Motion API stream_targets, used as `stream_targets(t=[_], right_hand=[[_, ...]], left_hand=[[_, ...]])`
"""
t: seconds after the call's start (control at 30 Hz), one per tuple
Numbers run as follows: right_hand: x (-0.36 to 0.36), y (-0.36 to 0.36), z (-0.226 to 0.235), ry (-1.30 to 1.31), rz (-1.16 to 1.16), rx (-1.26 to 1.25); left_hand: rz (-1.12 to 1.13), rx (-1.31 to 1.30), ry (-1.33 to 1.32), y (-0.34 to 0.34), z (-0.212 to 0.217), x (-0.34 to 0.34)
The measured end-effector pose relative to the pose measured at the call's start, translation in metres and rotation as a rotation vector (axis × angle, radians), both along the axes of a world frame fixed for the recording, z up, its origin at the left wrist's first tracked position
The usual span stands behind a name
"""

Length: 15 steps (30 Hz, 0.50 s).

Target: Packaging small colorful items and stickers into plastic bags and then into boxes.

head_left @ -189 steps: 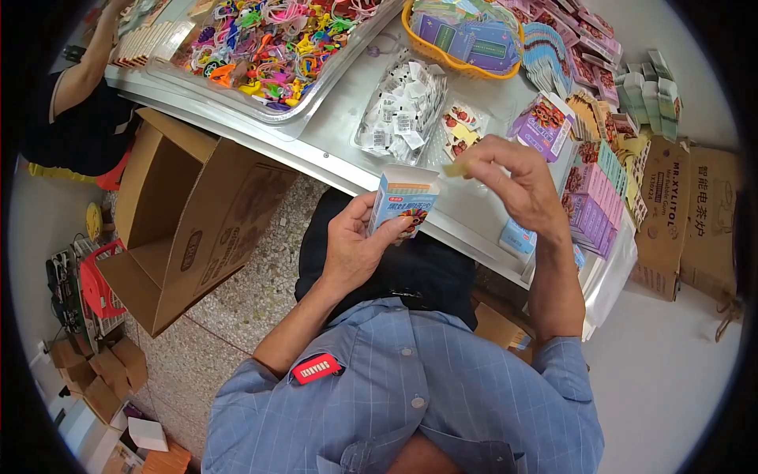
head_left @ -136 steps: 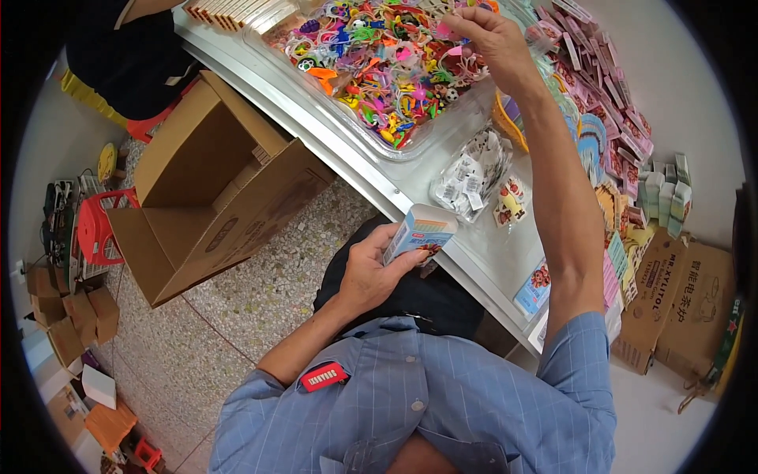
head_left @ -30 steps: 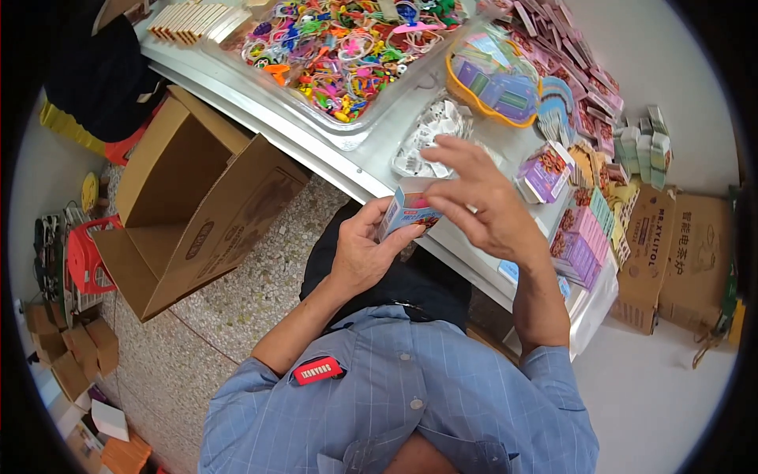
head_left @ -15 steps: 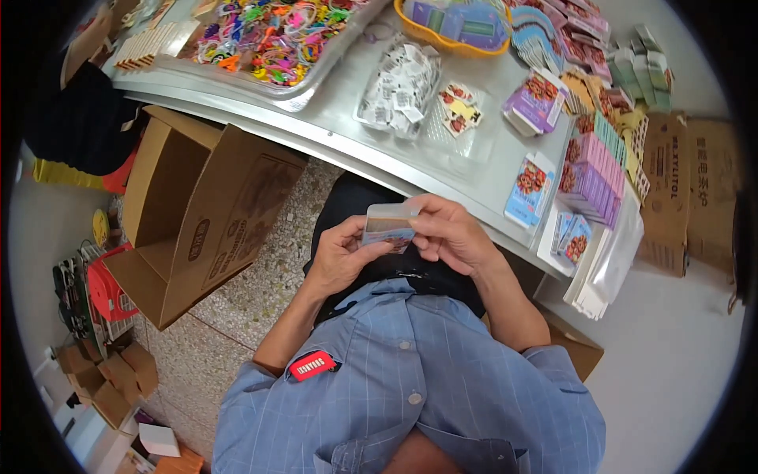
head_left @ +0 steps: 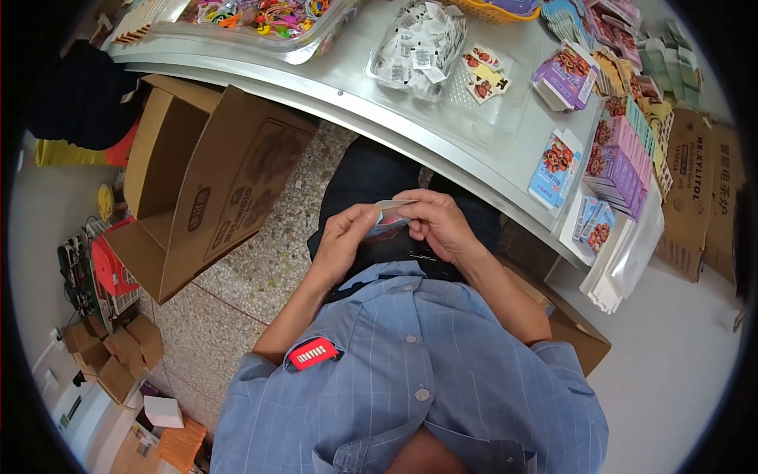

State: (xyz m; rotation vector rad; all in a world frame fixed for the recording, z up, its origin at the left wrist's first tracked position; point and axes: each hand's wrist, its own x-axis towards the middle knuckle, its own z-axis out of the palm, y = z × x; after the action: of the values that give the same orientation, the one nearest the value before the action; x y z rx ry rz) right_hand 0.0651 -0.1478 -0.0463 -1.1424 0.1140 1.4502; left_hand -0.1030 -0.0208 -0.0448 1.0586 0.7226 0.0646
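Note:
Over my lap I hold a small light-blue carton (head_left: 388,226) with a pale flap at its top. My left hand (head_left: 345,237) pinches its left side between thumb and fingers. On the other side my right hand (head_left: 444,227) is closed on its upper right edge, the thumb near the flap. Much of the carton is hidden by my fingers. Closest on the table are a similar blue carton (head_left: 555,169) and a purple carton (head_left: 565,77), both lying flat.
A metal table (head_left: 316,85) carries a clear tub of white sachets (head_left: 417,49), cartoon cards (head_left: 485,74), a tray of colourful trinkets (head_left: 260,17) and an orange basket (head_left: 505,9). Rows of purple cartons (head_left: 617,178) line its right end. An open cardboard box (head_left: 225,189) stands left.
The carton has tipped so its broad face shows less, and my fingers have shifted along its upper edge. The whole view has moved, with the table sliding up and right.

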Motion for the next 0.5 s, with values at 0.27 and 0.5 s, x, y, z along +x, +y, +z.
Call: stream_targets(t=[0.27,0.5], right_hand=[[-0.009,0.001,-0.025,-0.171,0.079,0.234],[0.002,0.008,-0.029,-0.434,0.212,0.396]], left_hand=[[0.002,0.107,0.092,0.016,0.009,-0.005],[-0.009,0.803,-0.178,0.019,-0.002,-0.013]])
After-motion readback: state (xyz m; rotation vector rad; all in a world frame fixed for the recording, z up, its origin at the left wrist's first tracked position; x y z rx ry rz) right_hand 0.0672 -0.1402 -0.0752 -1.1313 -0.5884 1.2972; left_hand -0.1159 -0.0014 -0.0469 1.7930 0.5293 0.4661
